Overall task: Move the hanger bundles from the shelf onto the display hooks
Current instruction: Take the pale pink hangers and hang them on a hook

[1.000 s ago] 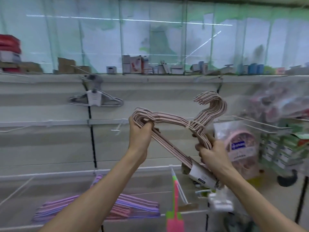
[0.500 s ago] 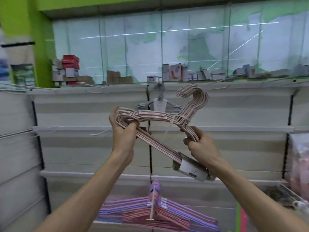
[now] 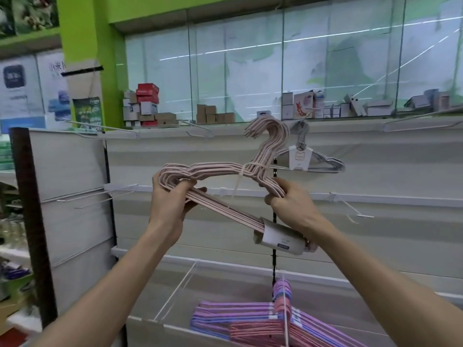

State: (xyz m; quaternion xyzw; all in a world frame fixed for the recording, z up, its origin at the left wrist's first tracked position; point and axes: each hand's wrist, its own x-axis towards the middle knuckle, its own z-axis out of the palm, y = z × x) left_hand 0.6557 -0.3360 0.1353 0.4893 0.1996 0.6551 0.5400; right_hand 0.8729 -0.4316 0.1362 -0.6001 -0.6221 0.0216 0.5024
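- My left hand [image 3: 172,201] grips the left shoulder end of the pale pink hanger bundle [image 3: 218,171], thumb hooked through the bend and fingers curled under the bottom bars.
- My right hand [image 3: 292,204] clamps the right shoulder of the same bundle just below its neck, fingers wrapped round the wires.
- I hold the bundle in the air in front of the slatted white display wall [image 3: 200,151], touching no hook; its stacked hook tops [image 3: 273,131] point up and curl left.
- A white tie [image 3: 244,171] binds the necks, and a beige cardboard sleeve [image 3: 280,237] wraps the bottom bars near my right wrist.
- Just behind the hook tops, a grey hanger bundle [image 3: 318,164] with a white label hangs on a display hook on the wall.
- Bare wire display hooks [image 3: 100,196] jut from the rail at the wall's left edge, and another [image 3: 350,209] sticks out to the right of my right hand.
- Below my forearms, at the bottom edge of the unit, the shelf bin [image 3: 150,326] holds purple and pink hanger bundles [image 3: 250,324] lying flat.
- Small cartons [image 3: 146,103] sit along the top ledge under the glass panels.
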